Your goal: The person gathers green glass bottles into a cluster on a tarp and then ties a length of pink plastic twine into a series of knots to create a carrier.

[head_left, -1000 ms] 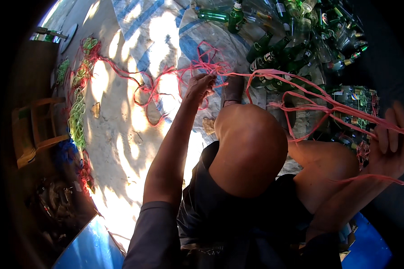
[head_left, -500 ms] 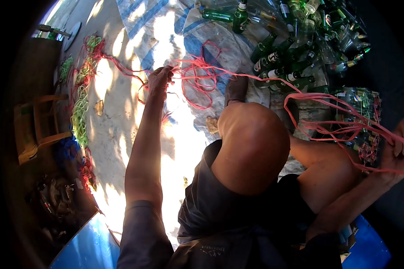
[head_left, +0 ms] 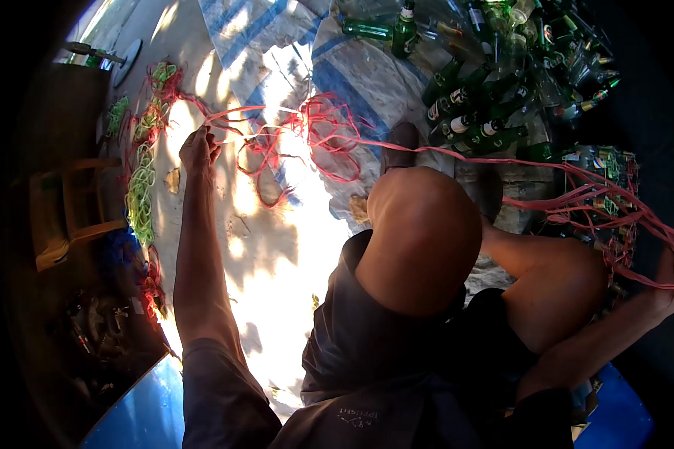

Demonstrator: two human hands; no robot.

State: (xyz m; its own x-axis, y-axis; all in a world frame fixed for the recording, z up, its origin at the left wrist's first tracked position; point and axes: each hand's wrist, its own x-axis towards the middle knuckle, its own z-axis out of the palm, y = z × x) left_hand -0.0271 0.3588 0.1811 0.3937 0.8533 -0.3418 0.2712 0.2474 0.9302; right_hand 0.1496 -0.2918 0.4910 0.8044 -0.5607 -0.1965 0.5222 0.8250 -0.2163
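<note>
My left hand (head_left: 200,148) reaches out over the sunlit ground, its fingers closed on strands of red plastic twine (head_left: 468,158). The twine runs taut to the right, past my knee. At the far right my right hand (head_left: 670,278) is gathered around the other part of the bundle, partly cut off by the dark rim. Loose loops (head_left: 338,169) of the same twine lie between, on the blue-and-white sheet. Strands from my left hand trail toward a red and yellow-green tangle (head_left: 144,183) on the left.
Green glass bottles (head_left: 449,105) stand and lie in a crowd at the upper right, near my foot. A crate-like stack wrapped in netting (head_left: 614,187) sits beside my right knee. At the left are a wooden stool (head_left: 75,202) and blue sheeting (head_left: 138,404).
My left hand has moved left, drawing strands of twine with it, and the loops on the sheet have shifted. The twine near my right hand has been pulled straighter.
</note>
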